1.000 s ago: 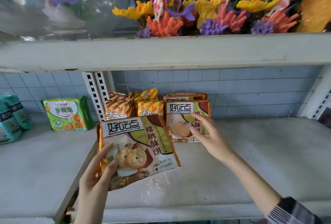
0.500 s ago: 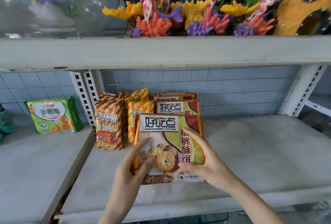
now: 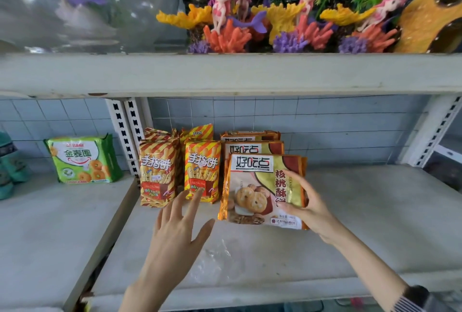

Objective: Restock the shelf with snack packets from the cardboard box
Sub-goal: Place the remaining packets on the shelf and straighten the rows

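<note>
A brown and gold walnut cookie packet (image 3: pixel 260 186) stands at the front of a row of like packets (image 3: pixel 252 148) on the white lower shelf (image 3: pixel 362 224). My right hand (image 3: pixel 307 206) holds its right edge, thumb on the front and fingers behind. My left hand (image 3: pixel 175 231) hovers free to the packet's left, fingers spread and straight, touching nothing. Two rows of red and yellow striped stick-biscuit packets (image 3: pixel 156 174) (image 3: pixel 202 170) stand just left of the cookie row. The cardboard box is out of view.
A green biscuit packet (image 3: pixel 83 159) leans on the tiled wall in the left shelf bay, with teal packets (image 3: pixel 10 164) at the far left. Slotted white uprights (image 3: pixel 125 132) divide the bays. The upper shelf (image 3: pixel 225 72) carries mermaid and coral ornaments (image 3: pixel 250 24).
The cookie packet went from my left hand to the front of the cookie row. My left hand let go and drew back left. My right hand now steadies the packet.
</note>
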A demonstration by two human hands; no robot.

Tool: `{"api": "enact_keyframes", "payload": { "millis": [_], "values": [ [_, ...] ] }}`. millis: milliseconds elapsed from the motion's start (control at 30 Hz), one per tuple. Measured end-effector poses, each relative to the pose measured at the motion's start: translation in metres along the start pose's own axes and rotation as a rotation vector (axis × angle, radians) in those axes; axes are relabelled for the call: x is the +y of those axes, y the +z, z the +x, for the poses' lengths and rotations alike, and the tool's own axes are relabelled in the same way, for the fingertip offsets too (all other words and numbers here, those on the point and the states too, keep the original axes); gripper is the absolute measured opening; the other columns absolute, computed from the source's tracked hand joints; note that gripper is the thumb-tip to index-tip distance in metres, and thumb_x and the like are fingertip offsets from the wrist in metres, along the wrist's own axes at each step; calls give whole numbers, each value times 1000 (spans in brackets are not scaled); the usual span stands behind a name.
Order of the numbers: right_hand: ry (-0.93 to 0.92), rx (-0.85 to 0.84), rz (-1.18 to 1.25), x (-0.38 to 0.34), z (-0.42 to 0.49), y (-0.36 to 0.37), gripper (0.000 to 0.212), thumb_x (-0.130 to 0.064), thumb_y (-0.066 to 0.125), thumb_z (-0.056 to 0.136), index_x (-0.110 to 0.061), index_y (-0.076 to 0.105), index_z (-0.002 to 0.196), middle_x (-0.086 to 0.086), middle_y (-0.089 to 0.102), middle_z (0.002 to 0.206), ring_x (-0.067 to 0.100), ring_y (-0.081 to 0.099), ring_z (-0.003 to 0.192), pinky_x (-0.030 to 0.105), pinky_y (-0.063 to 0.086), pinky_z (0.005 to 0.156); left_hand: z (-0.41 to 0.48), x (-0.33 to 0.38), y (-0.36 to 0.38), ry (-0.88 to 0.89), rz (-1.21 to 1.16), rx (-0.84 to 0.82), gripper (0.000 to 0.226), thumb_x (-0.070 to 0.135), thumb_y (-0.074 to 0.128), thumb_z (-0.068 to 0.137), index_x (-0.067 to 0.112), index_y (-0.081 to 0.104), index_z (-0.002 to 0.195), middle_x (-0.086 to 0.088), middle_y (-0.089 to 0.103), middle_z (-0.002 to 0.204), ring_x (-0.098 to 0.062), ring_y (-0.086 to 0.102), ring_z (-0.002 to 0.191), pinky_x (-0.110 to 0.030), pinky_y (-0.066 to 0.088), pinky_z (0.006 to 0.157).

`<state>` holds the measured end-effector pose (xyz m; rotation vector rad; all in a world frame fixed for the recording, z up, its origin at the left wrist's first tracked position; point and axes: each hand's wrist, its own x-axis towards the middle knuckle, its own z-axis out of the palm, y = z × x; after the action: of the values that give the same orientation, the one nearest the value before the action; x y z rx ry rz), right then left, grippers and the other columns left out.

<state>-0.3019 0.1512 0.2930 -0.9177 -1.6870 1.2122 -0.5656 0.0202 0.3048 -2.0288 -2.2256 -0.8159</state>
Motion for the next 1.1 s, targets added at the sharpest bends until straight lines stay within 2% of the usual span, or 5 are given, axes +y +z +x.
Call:
{"api": "enact_keyframes", "payload": {
  "millis": [133, 267, 433, 667, 1100],
  "values": [
    [-74, -15, -63, 13, 17, 3, 69, -9, 77, 73, -33, 48, 131, -5, 51, 138, 4, 53, 121, 19, 46, 94, -3, -5, 2, -51, 113, -5, 86, 71, 1, 78, 30, 22, 150, 2, 35, 149, -21, 34, 136, -38, 28, 110],
    [-114, 11, -247, 21, 31, 7, 73, 0, 74, 77, -40, 43, 129, -4, 41, 137, -6, 37, 129, 32, 37, 108, -3, -12, 0, -106, 100, -39, 73, 68, 16, 88, 31, 18, 150, 5, 31, 151, -18, 32, 136, -35, 27, 110],
    [-237, 88, -598, 32, 26, 15, 84, -12, 81, 73, -43, 35, 135, -4, 14, 142, -25, 8, 123, -4, 13, 102, -6, -15, -2, -156, 57, -57, 65, 58, 32, 92, 33, 14, 150, 5, 29, 152, -17, 31, 136, -34, 28, 108],
    [-253, 82, -990, 25, 19, 25, 86, -50, 72, 75, -32, 29, 147, 5, 10, 156, 24, 10, 140, 47, 20, 114, -9, -14, 3, -156, 33, -66, 65, 57, 31, 93, 32, 13, 150, 7, 26, 154, -16, 28, 138, -34, 29, 109],
    [-60, 40, -1237, 5, -9, 31, 74, -62, 39, 91, -33, 7, 152, 0, -2, 160, 22, 2, 146, 40, 12, 116, -17, -18, -2, -84, 85, -59, 65, 56, 29, 95, 31, 9, 151, 5, 22, 155, -18, 27, 139, -34, 27, 109]
  ]
}}
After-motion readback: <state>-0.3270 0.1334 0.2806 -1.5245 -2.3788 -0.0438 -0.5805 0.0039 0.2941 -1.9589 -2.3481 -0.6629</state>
